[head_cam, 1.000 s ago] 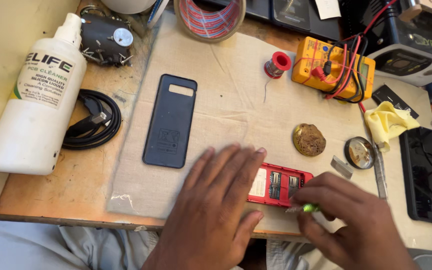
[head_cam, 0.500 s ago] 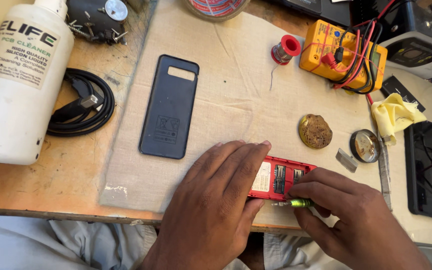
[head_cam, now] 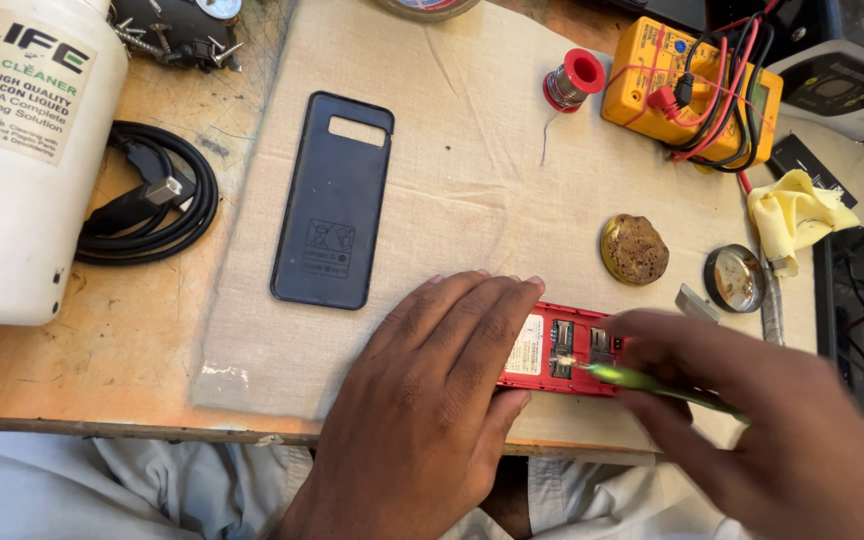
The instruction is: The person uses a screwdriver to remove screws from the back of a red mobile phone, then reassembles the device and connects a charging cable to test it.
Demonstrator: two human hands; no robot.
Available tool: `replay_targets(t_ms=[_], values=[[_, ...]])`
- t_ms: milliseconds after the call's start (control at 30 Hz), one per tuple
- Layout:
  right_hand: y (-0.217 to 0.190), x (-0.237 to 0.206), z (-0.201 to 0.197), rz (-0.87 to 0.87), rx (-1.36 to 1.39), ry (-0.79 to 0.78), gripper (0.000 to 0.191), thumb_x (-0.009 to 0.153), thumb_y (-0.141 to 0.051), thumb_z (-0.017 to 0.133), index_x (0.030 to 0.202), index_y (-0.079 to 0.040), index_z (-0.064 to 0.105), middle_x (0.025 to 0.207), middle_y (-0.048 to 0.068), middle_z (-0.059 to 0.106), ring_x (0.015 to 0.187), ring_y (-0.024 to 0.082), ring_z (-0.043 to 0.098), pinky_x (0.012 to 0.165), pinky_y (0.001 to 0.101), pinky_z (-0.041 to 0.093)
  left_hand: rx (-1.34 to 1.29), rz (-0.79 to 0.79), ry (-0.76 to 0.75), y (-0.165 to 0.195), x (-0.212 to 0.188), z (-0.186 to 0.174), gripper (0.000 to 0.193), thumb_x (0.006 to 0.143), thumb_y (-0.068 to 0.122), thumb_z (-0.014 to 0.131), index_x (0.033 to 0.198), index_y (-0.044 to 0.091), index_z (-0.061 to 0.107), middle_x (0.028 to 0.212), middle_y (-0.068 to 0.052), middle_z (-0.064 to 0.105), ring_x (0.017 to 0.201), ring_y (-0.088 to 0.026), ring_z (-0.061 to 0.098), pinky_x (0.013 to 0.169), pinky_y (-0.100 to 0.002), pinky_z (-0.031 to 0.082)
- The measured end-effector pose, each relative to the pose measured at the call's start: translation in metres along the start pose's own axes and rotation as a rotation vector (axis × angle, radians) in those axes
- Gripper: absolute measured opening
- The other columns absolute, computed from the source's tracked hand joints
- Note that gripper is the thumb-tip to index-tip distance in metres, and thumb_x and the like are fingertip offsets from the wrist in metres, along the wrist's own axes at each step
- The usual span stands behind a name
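A small red phone [head_cam: 564,350] is laid back-side up near the front edge of the desk [head_cam: 132,375], on a beige cloth mat [head_cam: 472,170]. Its rear cover is off, so a white label and metal card slots are exposed inside the red shell. The phone's left part is pressed flat by the left hand [head_cam: 432,400], whose fingers are held together and stretched over it. A green-handled tool [head_cam: 652,385] is gripped by the fingers of the right hand [head_cam: 782,430], its tip set on the slots. A dark phone case [head_cam: 334,200] is laid farther back on the mat, and a yellow multimeter [head_cam: 692,90] is placed toward the back right corner.
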State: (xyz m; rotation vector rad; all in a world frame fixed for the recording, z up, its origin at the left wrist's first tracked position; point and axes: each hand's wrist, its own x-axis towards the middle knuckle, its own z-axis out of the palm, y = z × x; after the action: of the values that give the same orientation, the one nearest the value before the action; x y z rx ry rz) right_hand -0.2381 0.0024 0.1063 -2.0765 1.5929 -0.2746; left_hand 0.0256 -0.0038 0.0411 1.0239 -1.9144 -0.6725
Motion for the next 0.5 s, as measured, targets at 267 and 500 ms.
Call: replay_targets(t_ms=[267,500], values=[[0.051,-0.038,0.014,-0.285,1.364,0.424,0.010,0.112,-0.003,0.060,0.113,-0.003,0.070,0.101,0.021,0.072,0.087,0.029,0.074,0.078,0.0411,0.064,0.116,0.066,0.020,0.001,0.003,0.013,0.044,0.083,0.022,0.075,0.123,0.009,0.060,0.137,-0.017,0.056,0.134,-0.035,0.051,0.112,-0.050,0.041],[0.087,-0.014,0.043,-0.383,1.185,0.571,0.015,0.112,-0.010,0.061,0.119,0.000,0.069,0.092,0.017,0.063,0.079,0.028,0.062,0.068,0.0416,0.053,0.184,0.020,-0.042,0.002,0.018,0.031,0.066,0.080,0.030,0.078,0.138,0.005,0.056,0.138,-0.015,0.056,0.133,-0.035,0.052,0.112,-0.052,0.040]])
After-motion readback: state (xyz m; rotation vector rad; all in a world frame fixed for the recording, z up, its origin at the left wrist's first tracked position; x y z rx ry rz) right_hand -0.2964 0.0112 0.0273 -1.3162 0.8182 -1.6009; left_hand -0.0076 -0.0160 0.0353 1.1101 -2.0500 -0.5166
